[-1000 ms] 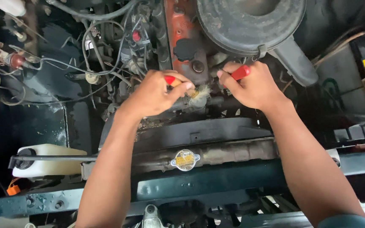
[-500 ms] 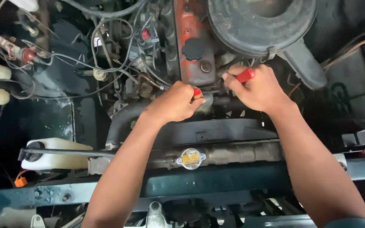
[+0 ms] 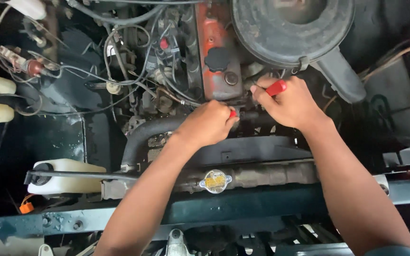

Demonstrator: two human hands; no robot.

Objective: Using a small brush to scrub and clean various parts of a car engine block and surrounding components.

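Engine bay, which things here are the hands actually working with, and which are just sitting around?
In hand:
left hand closed on a red-tipped handle
right hand gripping a red tool handle

Just around:
radiator cap
black radiator hose
round air cleaner
white coolant tank
black oil filler cap

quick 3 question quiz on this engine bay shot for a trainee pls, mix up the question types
1. True or false: the left hand and the right hand are both closed around red handles.
2. The radiator cap sits where? A) nearer the camera than both hands B) on top of the round air cleaner C) on the white tank
3. Fill in: the black hose curves down on the person's ____ side of the left hand.

Key: 1 true; 2 A; 3 left
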